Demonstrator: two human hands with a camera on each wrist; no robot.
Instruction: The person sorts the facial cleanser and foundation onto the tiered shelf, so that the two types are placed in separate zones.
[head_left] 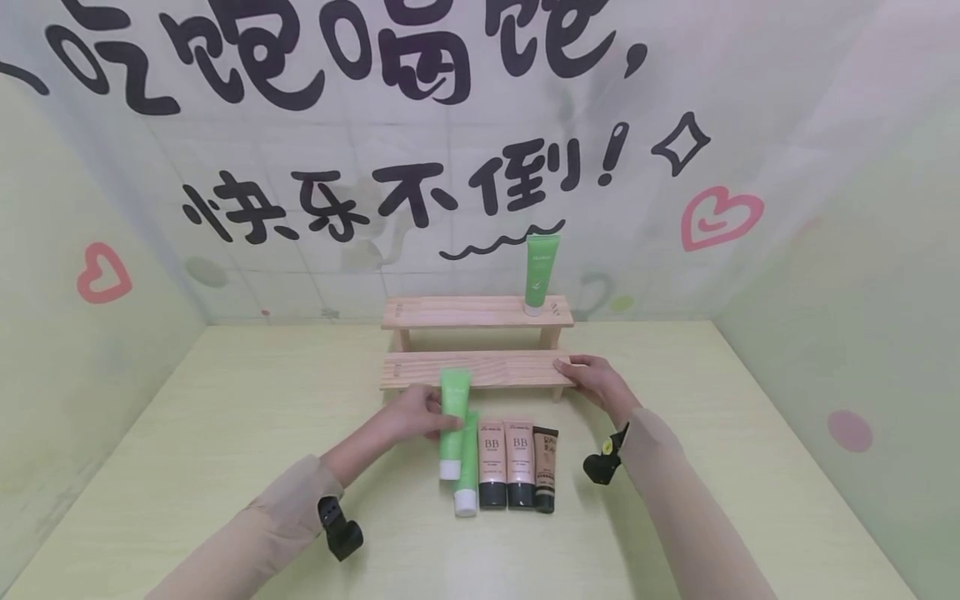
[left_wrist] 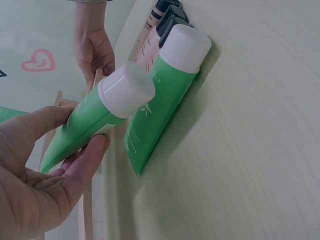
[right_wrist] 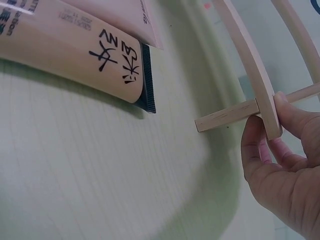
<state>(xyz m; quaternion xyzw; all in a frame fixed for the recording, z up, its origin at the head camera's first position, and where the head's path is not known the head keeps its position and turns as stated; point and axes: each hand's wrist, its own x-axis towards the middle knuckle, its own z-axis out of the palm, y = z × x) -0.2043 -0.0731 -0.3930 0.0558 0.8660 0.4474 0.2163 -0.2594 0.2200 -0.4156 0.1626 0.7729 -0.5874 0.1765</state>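
Just in front of the wooden rack [head_left: 472, 369], steadied at its lower step's end by the right hand [head_left: 592, 382], the green tube [head_left: 453, 421] pinched in the left hand [head_left: 416, 414] is best carried cap-down and kept upright.

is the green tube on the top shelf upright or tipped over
Upright: the green tube stands on its white cap on the top shelf, its crimped end up.

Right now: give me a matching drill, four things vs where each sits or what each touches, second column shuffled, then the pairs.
Things:
1. left hand
2. right hand
3. upright green tube
4. two BB tubes

Places:
A. lying on the table
B. on the top shelf
C. holds a green tube
D. grips the lower shelf end

Pairs: 1-C, 2-D, 3-B, 4-A
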